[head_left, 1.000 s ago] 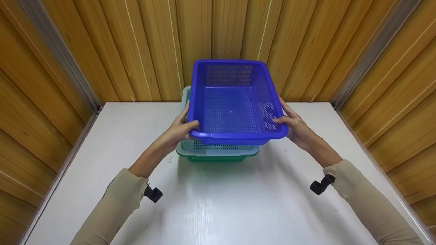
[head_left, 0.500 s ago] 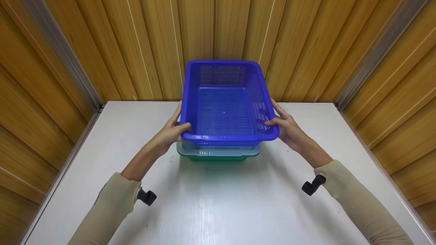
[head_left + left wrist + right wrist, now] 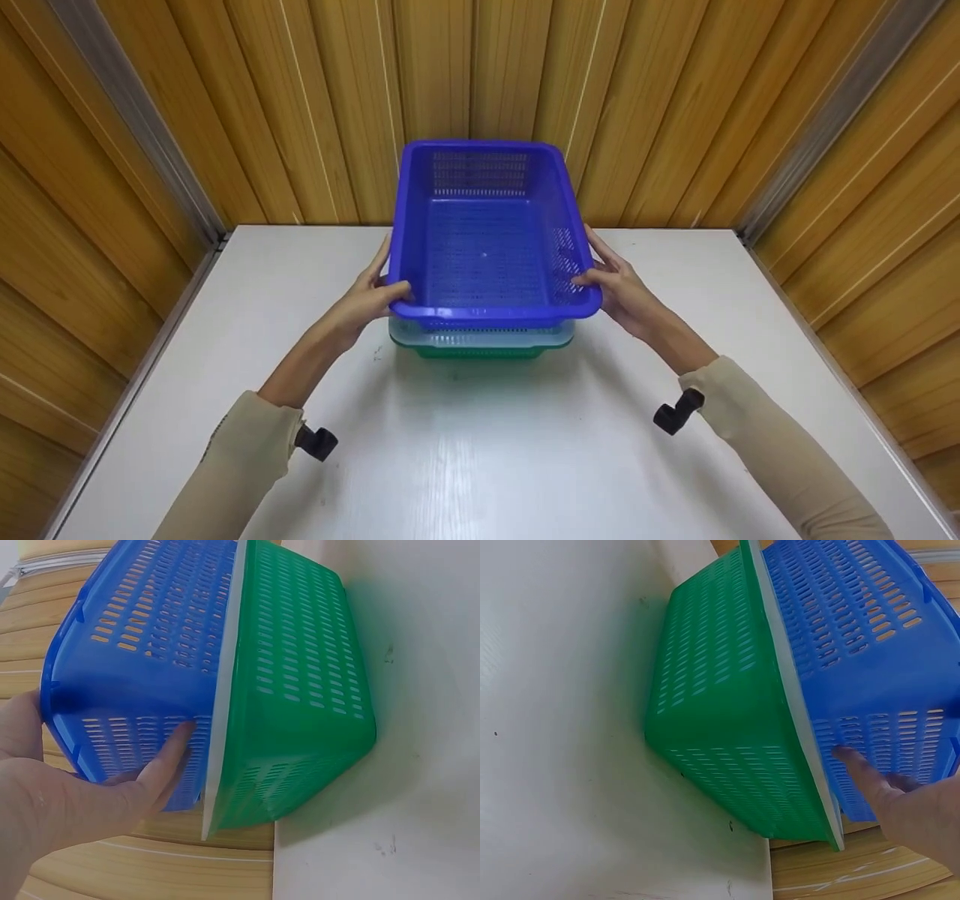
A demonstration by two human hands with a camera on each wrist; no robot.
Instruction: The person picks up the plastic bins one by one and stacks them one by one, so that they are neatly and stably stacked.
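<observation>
A person stands at a white table (image 3: 480, 450) boxed in by wooden walls (image 3: 247, 105), holding a blue basket (image 3: 487, 247) by its two long sides. The left hand (image 3: 367, 300) grips the basket's near left corner, thumb hooked over the rim and fingers pressed against the slotted side wall, as the left wrist view shows (image 3: 169, 757); the right hand (image 3: 619, 289) mirrors it at the near right corner, thumb on the rim and fingers curled under against the wall. The matched two-sided hold looks meant to keep the wide, light basket level and square. It sits part-way down inside a pale basket (image 3: 480, 336), whose light rim shows just beneath the blue rim, and that one is nested in a green basket (image 3: 480, 350) at the bottom, which rests on the table near the back wall. From the wrist views the blue wall rises well above the pale rim (image 3: 795, 720), so the blue basket seems not fully seated; I cannot tell whether it bears on the stack or hangs from the hands. A small black mount (image 3: 315, 442) juts from each sleeve just behind the wrists. No brand, label or writing can be read on any basket or on the table; only a few dark specks mark the table near the green basket.
</observation>
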